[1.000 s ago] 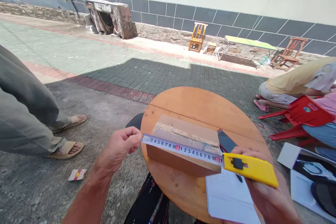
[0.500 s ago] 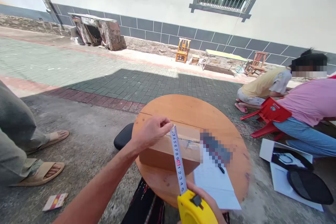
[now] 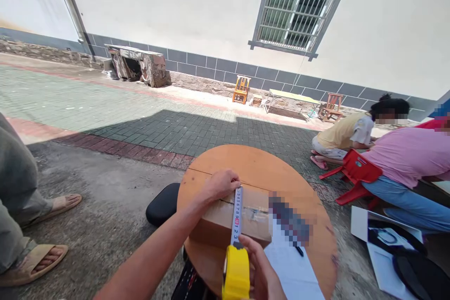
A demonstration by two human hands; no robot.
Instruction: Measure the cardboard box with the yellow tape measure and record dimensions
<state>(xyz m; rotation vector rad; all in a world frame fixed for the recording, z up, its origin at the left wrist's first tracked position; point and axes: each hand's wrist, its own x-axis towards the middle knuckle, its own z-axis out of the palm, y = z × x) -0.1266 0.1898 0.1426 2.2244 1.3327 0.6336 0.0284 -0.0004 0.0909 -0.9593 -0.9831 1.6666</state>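
Holding a yellow tape measure (image 3: 236, 272) across a cardboard box (image 3: 258, 227) w/ both hands. L forearm (image 3: 158, 251) reaches fwd from bottom L; L hand (image 3: 222, 183) has its back up, fingers curled, tips clamped on the end of the tape blade (image 3: 236, 218) at the box's far edge. R hand (image 3: 263, 269) is nearer the body, low ctr, wrapped on R side of the case & gripping it, one digit up by the black button (image 3: 238, 245); other fingers partly hidden. Blade runs over box top btwn hands, nos. up. Box lies on a round wooden table (image 3: 242, 159), front half; paper (image 3: 291, 272) w/ black pen (image 3: 299, 251) just R.
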